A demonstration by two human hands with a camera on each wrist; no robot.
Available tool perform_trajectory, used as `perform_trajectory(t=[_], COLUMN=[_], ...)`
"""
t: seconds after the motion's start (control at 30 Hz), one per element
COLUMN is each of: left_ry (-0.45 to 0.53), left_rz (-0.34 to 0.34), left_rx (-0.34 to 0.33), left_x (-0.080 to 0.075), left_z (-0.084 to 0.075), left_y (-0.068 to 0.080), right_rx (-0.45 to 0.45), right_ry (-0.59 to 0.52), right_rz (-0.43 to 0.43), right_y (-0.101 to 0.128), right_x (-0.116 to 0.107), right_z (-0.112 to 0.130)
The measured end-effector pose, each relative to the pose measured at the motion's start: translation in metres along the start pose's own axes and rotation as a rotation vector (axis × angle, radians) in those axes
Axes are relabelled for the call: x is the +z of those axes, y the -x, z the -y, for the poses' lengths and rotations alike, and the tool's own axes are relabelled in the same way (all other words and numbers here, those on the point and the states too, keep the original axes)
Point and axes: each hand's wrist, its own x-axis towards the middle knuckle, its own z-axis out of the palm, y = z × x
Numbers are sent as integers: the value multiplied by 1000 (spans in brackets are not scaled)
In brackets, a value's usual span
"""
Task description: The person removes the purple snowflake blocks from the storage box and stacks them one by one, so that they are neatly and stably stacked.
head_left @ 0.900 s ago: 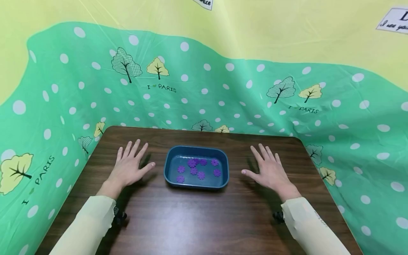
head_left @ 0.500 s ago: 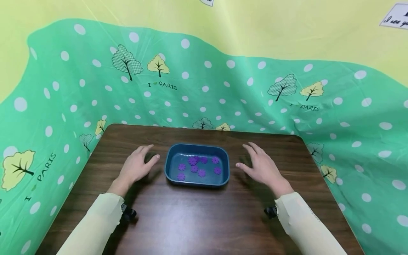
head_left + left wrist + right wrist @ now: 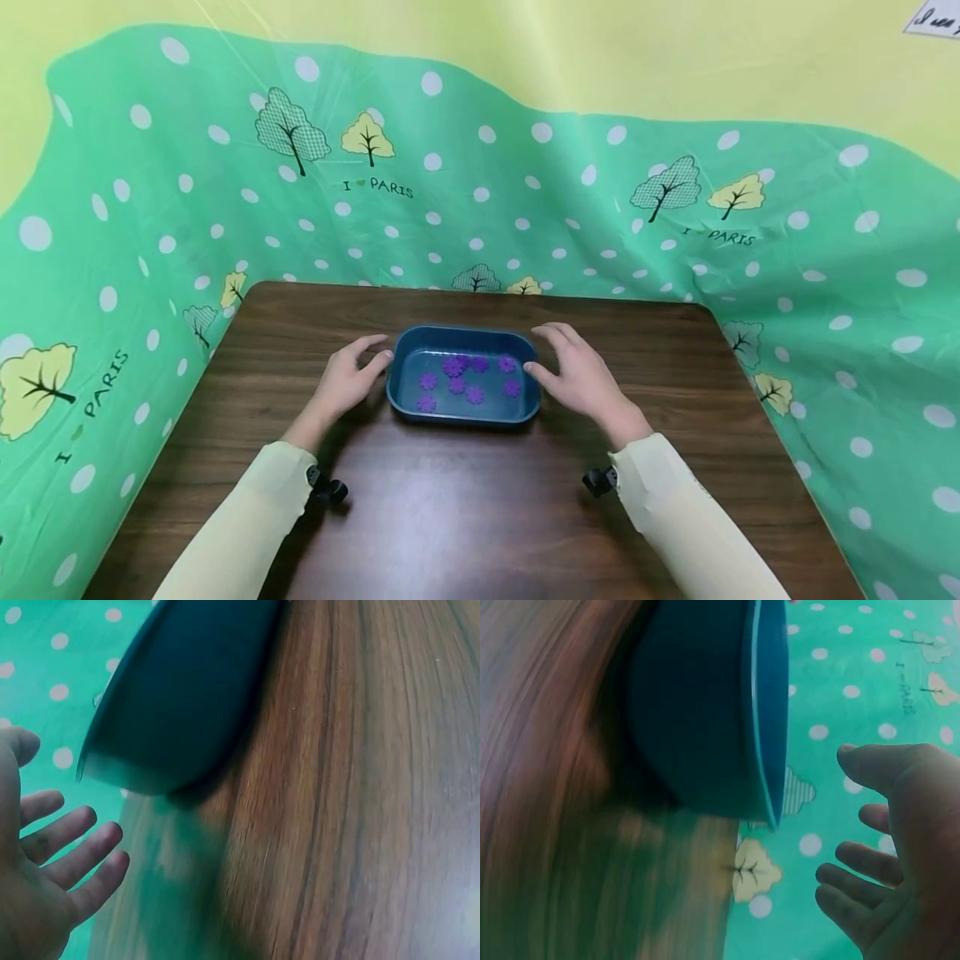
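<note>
A dark blue tray (image 3: 465, 414) sits mid-table with several purple flower-shaped pieces (image 3: 457, 385) lying in it. My left hand (image 3: 358, 368) hovers at the tray's left end, fingers spread and lightly curved, thumb tip close to the rim. In the left wrist view a gap shows between the left hand (image 3: 52, 855) and the tray (image 3: 180, 697). My right hand (image 3: 572, 368) mirrors it at the right end. The right wrist view also shows the right hand (image 3: 889, 847) apart from the tray (image 3: 697, 712). Neither hand holds anything.
The dark wooden table (image 3: 465, 517) is ringed on three sides by a green polka-dot cloth (image 3: 525, 208) that rises like a wall. Small black wrist cameras (image 3: 327, 490) sit under both pale yellow sleeves.
Both hands left their flat spots on the table and moved inward to the tray's two ends, fingers now slightly curved. The tray has not moved.
</note>
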Motion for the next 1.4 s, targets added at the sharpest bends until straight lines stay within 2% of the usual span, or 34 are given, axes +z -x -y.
perform_trajectory(t=[0.1, 0.23, 0.63, 0.97, 1.4], left_ry=[35, 32, 12, 166, 187], left_rz=[18, 12, -48, -93, -104], left_rx=[-8, -7, -49, -147, -168], left_x=[5, 9, 17, 22, 22], left_z=[-3, -7, -16, -17, -15], left_y=[0, 0, -1, 1, 2], right_rx=[-18, -33, -3, -24, -27], right_ry=[-20, -31, 11, 49, 124], right_rz=[-7, 11, 167, 253, 318], right_y=[-3, -8, -19, -24, -32], right_x=[6, 15, 48, 63, 77], right_z=[8, 18, 37, 43, 52])
